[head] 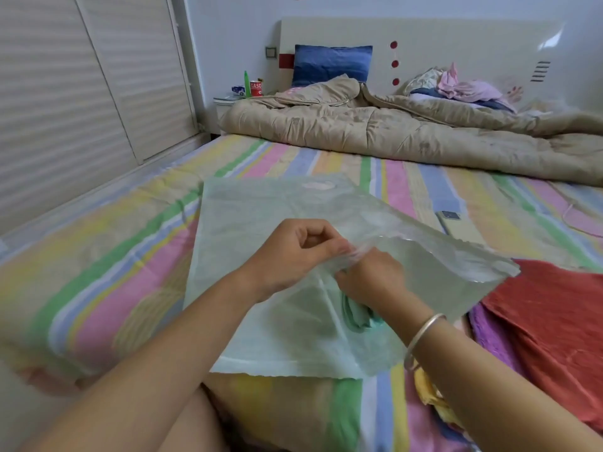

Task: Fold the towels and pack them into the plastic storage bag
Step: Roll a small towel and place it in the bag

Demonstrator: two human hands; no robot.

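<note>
Plastic storage bag (pixel 261 203): translucent pale-green film spread on the striped bed sheet (pixel 107 272) at the centre of view. Its lower layer lies flat, and its upper layer is lifted and runs off toward 3 o'clock.
Left hand (pixel 293 252): grip clamped on the bag, with thumb and curled fingers pinching a bunched fold of the film.
Right hand (pixel 372 275): just at 4 o'clock of the left hand, nearly touching it. The grip is clamped on the same bunch of film, and the fingertips are partly hidden.
Green towel (pixel 354 316): crumpled, seen through the film at 6 o'clock of the right hand. It is probably inside the bag, though this cannot be confirmed.
Red towel (pixel 554 321): outside the bag at 4 o'clock, lying open over a purple towel (pixel 489 337). The bag's lifted corner reaches its near edge.
Yellow cloth (pixel 430 393): at 5 o'clock, under the right forearm, unfolded.
Phone (pixel 452 220): on the sheet at 1 o'clock of the hands, beside the bag's far edge.
Risk, tearing: two pinches set this close concentrate the pull, so a sharp tug apart could stretch or split the thin film.
Risk, slipping: the layers look clingy. Either grip may catch both layers at once, leaving the mouth closed.
Risk, bulk: a crumpled green towel would take up room that the remaining towels need.
Risk, snagging: the raised flap could drag across the red towel or knock the phone if swung outward.
</note>
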